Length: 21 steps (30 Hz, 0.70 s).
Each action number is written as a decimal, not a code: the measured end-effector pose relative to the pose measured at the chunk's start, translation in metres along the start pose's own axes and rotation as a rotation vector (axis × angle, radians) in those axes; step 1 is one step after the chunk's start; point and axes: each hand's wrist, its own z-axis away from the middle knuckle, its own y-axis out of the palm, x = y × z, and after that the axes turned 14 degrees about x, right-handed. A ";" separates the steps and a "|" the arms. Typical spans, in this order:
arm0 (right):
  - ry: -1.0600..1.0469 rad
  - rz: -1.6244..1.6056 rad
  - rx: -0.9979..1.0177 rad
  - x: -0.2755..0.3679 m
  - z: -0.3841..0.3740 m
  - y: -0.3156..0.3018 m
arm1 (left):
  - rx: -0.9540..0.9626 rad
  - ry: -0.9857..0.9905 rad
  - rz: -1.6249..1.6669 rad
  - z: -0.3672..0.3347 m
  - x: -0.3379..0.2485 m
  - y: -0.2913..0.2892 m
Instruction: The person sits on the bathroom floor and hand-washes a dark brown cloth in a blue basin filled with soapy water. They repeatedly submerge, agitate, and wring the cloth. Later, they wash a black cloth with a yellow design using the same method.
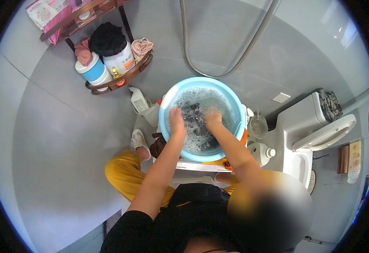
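Observation:
A round light-blue basin [164,135] holds cloudy water topped with white foam. Dark cloth [194,113] lies partly under the suds in the middle. My left hand [177,119] reaches over the left side of the water, beside the cloth; its fingers are not clearly visible. On the other side of the cloth, my right hand [212,118] dips into the foam, which covers its fingers. Whether either hand grips the cloth cannot be seen.
White bottles [139,101] stand left of the basin, and a white jug [260,153] stands right of it. The toilet [298,162] is farther right, lid raised. A corner shelf [127,78] with tubs is at upper left. A metal hose [185,38] hangs behind.

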 end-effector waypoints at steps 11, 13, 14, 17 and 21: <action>0.318 -0.983 0.096 -0.018 0.016 -0.047 | -0.141 -0.316 0.478 0.005 -0.013 0.009; 0.125 -0.695 0.238 -0.018 0.025 -0.058 | 0.015 -0.318 0.502 -0.012 0.008 -0.011; 0.034 -0.551 0.307 -0.017 0.028 -0.061 | 0.094 -0.322 0.509 -0.017 0.014 -0.018; 0.074 -0.534 -0.062 -0.020 0.024 -0.034 | 0.064 -0.262 0.351 0.004 -0.013 0.011; -0.030 -0.475 -0.079 -0.010 0.012 -0.014 | -0.053 -0.341 0.305 0.020 -0.031 0.028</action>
